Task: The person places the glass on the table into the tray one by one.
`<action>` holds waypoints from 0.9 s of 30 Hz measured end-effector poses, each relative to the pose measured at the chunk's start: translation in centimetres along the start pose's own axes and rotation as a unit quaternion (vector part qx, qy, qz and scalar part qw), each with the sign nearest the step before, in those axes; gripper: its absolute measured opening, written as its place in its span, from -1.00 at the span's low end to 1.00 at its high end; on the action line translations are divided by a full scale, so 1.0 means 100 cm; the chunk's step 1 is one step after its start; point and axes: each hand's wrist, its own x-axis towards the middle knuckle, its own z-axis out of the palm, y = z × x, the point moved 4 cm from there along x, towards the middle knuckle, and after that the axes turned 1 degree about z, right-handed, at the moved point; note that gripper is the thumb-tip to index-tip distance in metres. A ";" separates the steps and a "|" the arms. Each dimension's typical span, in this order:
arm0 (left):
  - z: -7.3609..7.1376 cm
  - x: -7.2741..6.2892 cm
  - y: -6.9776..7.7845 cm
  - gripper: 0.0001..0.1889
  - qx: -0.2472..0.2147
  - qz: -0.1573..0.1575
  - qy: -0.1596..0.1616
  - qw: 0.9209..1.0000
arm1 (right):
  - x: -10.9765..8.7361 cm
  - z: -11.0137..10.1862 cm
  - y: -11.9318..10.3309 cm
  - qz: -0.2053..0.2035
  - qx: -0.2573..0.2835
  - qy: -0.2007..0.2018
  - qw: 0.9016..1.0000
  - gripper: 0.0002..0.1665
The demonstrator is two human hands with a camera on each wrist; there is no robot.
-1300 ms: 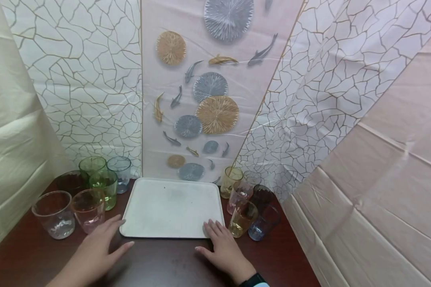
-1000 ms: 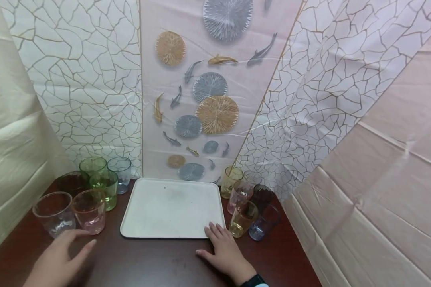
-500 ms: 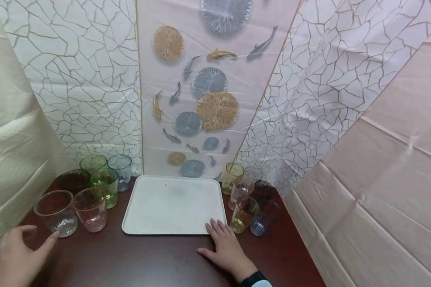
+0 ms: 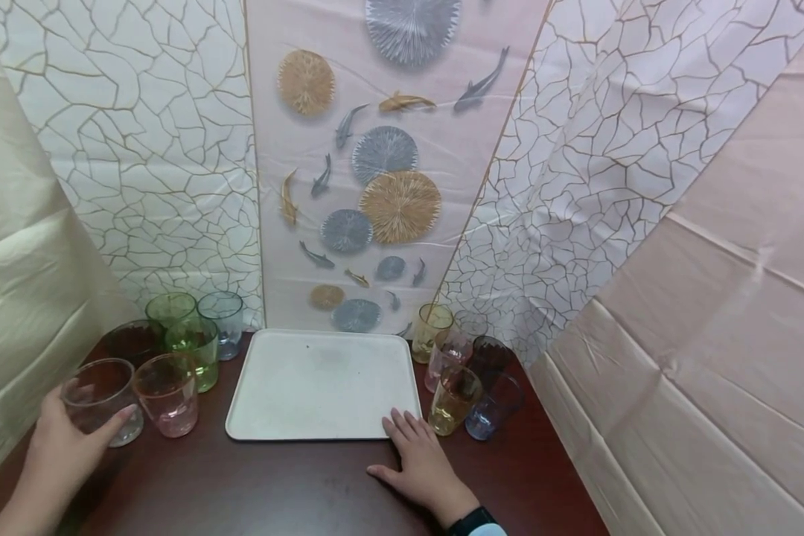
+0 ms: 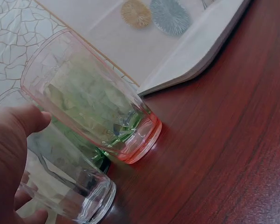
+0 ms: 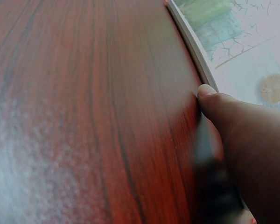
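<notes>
My left hand (image 4: 63,447) curves round a clear drinking glass (image 4: 104,398) standing upright at the table's left. In the left wrist view its thumb lies along the near side of the clear glass (image 5: 95,198), and fingers show through the wall. Just right of it stands a pink glass (image 4: 174,413), apart from the fingers. My right hand (image 4: 422,465) lies with fingers extended at the near right corner of a white tray (image 4: 321,387); the fingertips touch its rim. In the right wrist view the thumb (image 6: 207,91) is beside the tray's edge.
Behind the pink glass stand green glasses (image 4: 204,368), a blue glass (image 4: 230,335) and a dark glass (image 4: 123,342). Right of the tray are yellow glasses (image 4: 445,420), another pink glass (image 4: 442,365), another dark glass (image 4: 492,357) and another blue glass (image 4: 484,424). Patterned cloth (image 4: 174,186) hangs behind.
My left hand has moved left from the tray's near left corner, past the pink glass, then forward onto the clear glass, and its fingers now wrap it. The right hand has stayed put.
</notes>
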 end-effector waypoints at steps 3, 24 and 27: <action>0.000 -0.003 0.001 0.08 -0.006 -0.023 0.010 1.000 | 0.001 0.000 0.001 0.001 -0.001 -0.003 1.000 0.17; 0.010 -0.082 0.043 -0.04 -0.050 0.027 -0.018 0.998 | 0.000 -0.004 -0.002 -0.003 0.010 -0.004 1.000 0.16; 0.020 -0.090 0.054 0.01 -0.039 0.046 -0.037 0.997 | 0.000 -0.004 -0.002 -0.003 0.010 -0.003 1.000 0.15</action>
